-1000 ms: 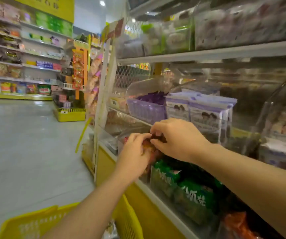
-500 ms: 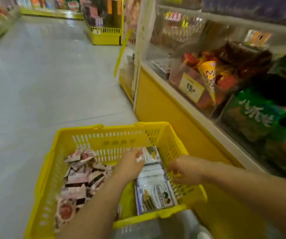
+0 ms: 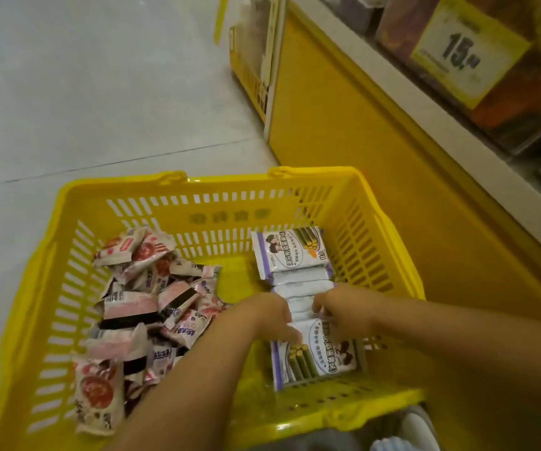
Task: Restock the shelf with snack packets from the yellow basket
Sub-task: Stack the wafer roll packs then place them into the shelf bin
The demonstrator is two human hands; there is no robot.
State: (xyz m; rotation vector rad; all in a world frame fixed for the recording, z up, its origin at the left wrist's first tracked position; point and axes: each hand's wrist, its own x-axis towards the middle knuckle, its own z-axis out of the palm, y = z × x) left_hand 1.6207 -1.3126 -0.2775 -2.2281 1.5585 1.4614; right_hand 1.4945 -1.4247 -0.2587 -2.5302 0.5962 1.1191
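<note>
A pale, smooth tiled floor (image 3: 100,92) is seen beneath everything, crossed by a thin joint line. The glossy yellow base of the shelf (image 3: 344,109) is seen at the right, topped by a white ledge, and it stands just beside the basket. The yellow basket (image 3: 197,219) is moulded plastic, rectangular, with slotted walls and a rounded rim.

A loose heap of pink-and-white packets (image 3: 139,304), crinkled and pillow-shaped, is piled in the basket's left half, lying at all angles. The purple-and-white packets (image 3: 295,255), flat rectangular film wrappers, are lined up in the basket's right half. Their row runs from the near rim to the far wall, and each packet's long side lies across it. The farthest leans back face up, the nearest lies face up, and those between stand on edge.

The middle of the row is covered by both hands. The left hand (image 3: 269,315) is laid on it from the left; whether its blurred fingers are closed round a packet cannot be told. The right hand (image 3: 344,310) is curled onto the packets' right ends, gripping them. A yellow price tag (image 3: 468,56) printed 15 is fixed to a clear bin on the shelf.
</note>
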